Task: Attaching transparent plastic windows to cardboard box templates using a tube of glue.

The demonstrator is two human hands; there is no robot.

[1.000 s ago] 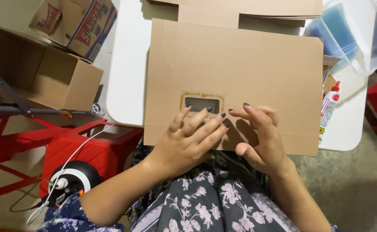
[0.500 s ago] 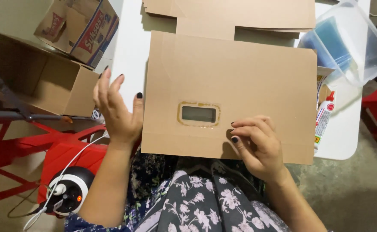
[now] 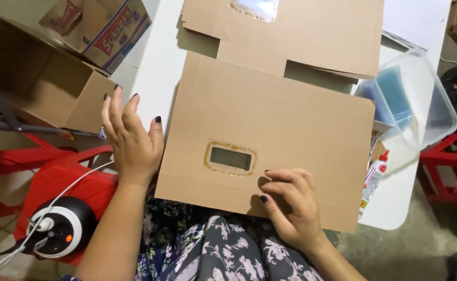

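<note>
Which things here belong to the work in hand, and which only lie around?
In use: cardboard sheet with window, right hand pressing it, left hand beside it.
Lying about: glue bottle, plastic tub, cardboard stack, open box.

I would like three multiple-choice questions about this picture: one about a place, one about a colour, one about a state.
1. Where does the right hand rest?
A. on the cardboard sheet, beside its window cut-out
B. inside the plastic tub
C. on the red stool

2. What colour is the cap of the glue bottle?
A. blue
B. red
C. green

3. How is the left hand?
A. closed round a tool
B. flat on the sheet
C. open and empty, off the sheet's left edge

Answers:
1 A, the fingertips press the sheet just right of the cut-out.
2 B, the tip shows red.
3 C, the fingers are spread and hold nothing.
</note>
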